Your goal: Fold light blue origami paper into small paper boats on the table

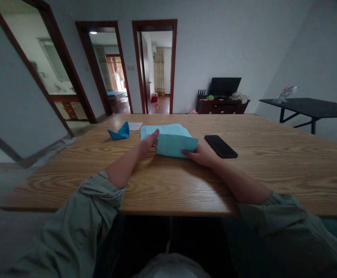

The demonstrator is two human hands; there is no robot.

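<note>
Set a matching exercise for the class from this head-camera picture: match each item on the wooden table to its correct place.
Items
1. Black smartphone
2. Pale blue folded paper
3. White paper slip
4. Dark blue origami piece

Places
A. Farthest left of the four items
B. Touched by the left hand and the right hand
C. Just beyond the folded paper, beside the origami
D. To the right of the right hand

Pairs: 1-D, 2-B, 3-C, 4-A

A black smartphone (pixel 221 146) lies on the wooden table (pixel 273 173).
</note>
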